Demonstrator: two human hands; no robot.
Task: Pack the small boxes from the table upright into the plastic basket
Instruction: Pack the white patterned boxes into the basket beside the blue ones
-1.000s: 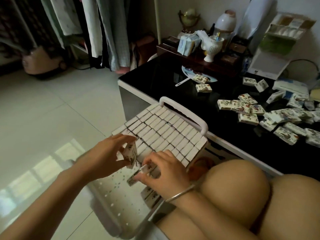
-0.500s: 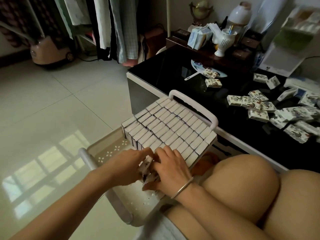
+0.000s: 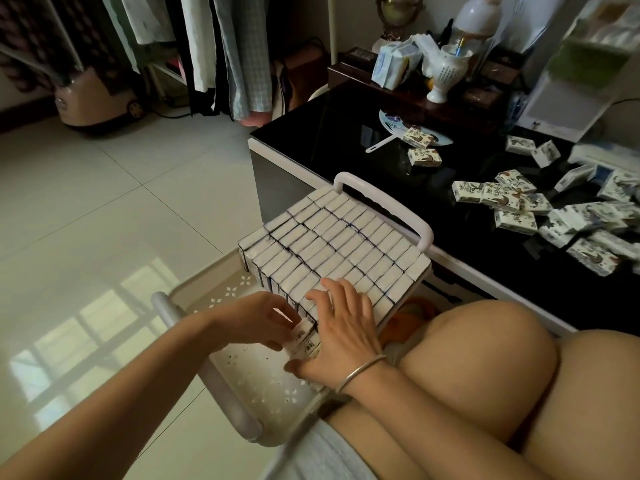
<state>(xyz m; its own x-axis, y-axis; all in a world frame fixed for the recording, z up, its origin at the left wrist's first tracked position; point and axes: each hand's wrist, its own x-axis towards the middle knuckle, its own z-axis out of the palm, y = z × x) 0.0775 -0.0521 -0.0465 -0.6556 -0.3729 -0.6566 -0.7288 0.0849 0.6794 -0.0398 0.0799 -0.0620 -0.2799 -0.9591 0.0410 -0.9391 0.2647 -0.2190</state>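
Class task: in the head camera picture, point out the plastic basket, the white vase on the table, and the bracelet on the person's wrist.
plastic basket (image 3: 388,206): head view, on its far white handle.
white vase (image 3: 446,69): head view, on its bowl.
bracelet (image 3: 360,372): head view, on the band across the right wrist.

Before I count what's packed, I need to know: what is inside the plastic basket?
The plastic basket holds tight rows of upright small boxes, filling its far part. Both hands, left hand and right hand, press more boxes in. The near floor is bare; any lower layer is hidden.
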